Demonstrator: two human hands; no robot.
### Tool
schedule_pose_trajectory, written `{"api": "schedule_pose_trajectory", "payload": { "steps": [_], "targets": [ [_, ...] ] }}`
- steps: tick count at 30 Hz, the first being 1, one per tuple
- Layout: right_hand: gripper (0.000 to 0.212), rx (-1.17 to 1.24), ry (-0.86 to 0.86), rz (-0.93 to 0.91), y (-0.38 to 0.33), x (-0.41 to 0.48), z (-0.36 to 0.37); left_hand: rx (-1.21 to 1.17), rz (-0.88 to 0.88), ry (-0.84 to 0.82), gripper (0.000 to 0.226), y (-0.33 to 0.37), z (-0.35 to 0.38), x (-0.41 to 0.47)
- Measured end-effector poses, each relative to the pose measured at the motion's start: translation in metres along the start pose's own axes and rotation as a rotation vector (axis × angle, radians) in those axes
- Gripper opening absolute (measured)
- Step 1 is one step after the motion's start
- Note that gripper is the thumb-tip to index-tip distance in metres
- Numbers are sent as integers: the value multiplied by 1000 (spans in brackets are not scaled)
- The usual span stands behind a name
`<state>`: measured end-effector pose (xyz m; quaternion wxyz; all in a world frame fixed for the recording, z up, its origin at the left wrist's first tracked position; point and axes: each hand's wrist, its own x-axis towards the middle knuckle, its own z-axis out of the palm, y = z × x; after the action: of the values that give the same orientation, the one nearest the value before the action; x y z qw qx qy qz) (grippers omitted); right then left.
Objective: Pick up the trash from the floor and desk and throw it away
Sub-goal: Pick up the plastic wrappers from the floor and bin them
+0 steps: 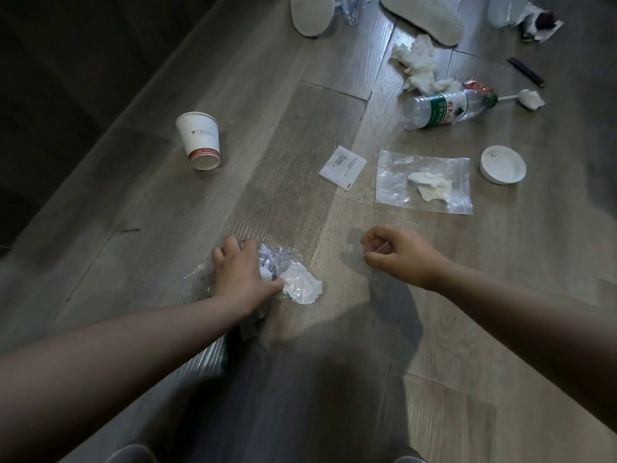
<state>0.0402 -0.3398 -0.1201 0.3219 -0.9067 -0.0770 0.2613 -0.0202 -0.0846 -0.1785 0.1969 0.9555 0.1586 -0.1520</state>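
L hand (240,272) low on the grey wood-plank floor (133,202), fingers curled over crumpled clear plastic (297,284), gripping it. R hand (397,255) apart from it, fingers curled, pinching a thin pale stick (380,250). Beyond: white sachet (342,166), flat zip bag (394,182) w/ a tissue wad inside, white lid (503,164) to its right. Paper cup (200,142) stands upright far left, nr the dark side of the room. Further back: water bottle (447,108) on its side, tissue heap (417,61), two pale slippers (312,13).
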Motion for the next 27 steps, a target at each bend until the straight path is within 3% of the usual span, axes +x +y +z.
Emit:
{"api": "schedule_pose_trajectory", "payload": {
  "steps": [10,19,27],
  "targets": [
    [28,-23,-13,-24,-16,-4,0,-78,147,-89,51,-18,-10,-3],
    [29,-30,-9,-19,-24,-11,-3,-277,224,-66,23,-20,-35,1],
    [28,-39,-23,-7,-33,-13,1,-280,228,-36,40,-24,-107,2]
  ]
}}
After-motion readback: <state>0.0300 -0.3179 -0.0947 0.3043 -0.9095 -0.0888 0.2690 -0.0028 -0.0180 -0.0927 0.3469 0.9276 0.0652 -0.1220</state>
